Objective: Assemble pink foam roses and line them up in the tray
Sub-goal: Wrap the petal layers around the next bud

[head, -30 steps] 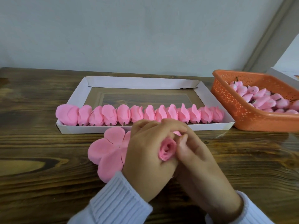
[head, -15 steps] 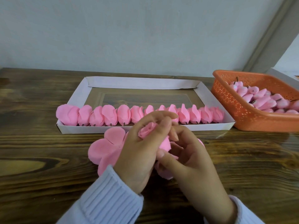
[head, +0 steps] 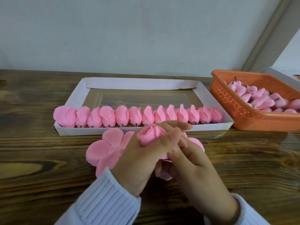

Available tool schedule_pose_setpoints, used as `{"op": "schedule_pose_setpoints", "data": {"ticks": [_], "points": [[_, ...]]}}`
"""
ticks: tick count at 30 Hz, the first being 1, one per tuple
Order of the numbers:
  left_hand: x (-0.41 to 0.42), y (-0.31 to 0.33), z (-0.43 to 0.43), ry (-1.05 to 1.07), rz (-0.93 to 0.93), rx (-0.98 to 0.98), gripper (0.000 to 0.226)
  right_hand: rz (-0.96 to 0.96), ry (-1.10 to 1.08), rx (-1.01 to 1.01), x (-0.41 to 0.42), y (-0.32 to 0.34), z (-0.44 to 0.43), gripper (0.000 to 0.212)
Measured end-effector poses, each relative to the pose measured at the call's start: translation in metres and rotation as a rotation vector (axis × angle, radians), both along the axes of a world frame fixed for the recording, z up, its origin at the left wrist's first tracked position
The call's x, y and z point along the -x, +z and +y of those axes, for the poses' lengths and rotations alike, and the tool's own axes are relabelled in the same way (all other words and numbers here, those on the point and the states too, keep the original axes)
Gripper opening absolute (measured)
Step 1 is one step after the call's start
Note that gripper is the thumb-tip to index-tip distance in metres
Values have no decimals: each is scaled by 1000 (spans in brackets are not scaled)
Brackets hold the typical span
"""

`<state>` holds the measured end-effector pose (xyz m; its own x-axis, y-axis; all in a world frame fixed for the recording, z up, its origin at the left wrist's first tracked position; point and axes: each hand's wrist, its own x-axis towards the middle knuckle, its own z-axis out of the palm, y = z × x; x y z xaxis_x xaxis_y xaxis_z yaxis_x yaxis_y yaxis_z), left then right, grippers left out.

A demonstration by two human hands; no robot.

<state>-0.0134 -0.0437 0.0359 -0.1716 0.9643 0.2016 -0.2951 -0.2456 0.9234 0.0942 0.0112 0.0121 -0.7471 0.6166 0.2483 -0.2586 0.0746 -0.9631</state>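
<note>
I see the left hand (head: 138, 163) with its fingers wrapped round the rolled pink foam rose (head: 151, 133). The rose's long axis tilts up and away toward the white cardboard tray (head: 90, 131) just beyond the fingers. The right hand (head: 196, 169) sits just right, fingers curled at the rose's base; I cannot tell whether they pinch foam. The flat pink foam petal sheet (head: 100, 153) lies beneath both hands.

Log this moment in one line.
left hand: grips rose | right hand: beside it, grip unclear | tray: one row of roses | basket: buds
</note>
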Motion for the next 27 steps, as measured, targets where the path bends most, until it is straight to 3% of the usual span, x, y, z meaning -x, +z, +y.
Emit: {"op": "schedule_pose_setpoints", "data": {"ticks": [6, 11, 18, 21, 23, 25, 27], "points": [[-3, 2, 0, 99, -48, 47, 26, 87, 43, 63, 2, 0, -1, 28], [-5, 5, 0, 84, 22, 32, 27, -13, 16, 116, 1, -3, 1, 51], [-5, 2, 1, 132, -30, 21, 32, 51, 21, 42, 2, 0, 0, 27], [-4, -1, 2, 114, -22, 18, 37, 23, 16, 63, 1, -1, 0, 31], [-4, -1, 1, 88, 12, -33, 24, 7, 28, 135, 1, -1, 1, 39], [-4, -1, 1, 94, 56, -75, 14, 107, 101, 303, 2, 0, 1, 40], [-4, -2, 1, 104, 91, -90, 21, 211, 186, 479, 2, 3, 2, 37]]}}
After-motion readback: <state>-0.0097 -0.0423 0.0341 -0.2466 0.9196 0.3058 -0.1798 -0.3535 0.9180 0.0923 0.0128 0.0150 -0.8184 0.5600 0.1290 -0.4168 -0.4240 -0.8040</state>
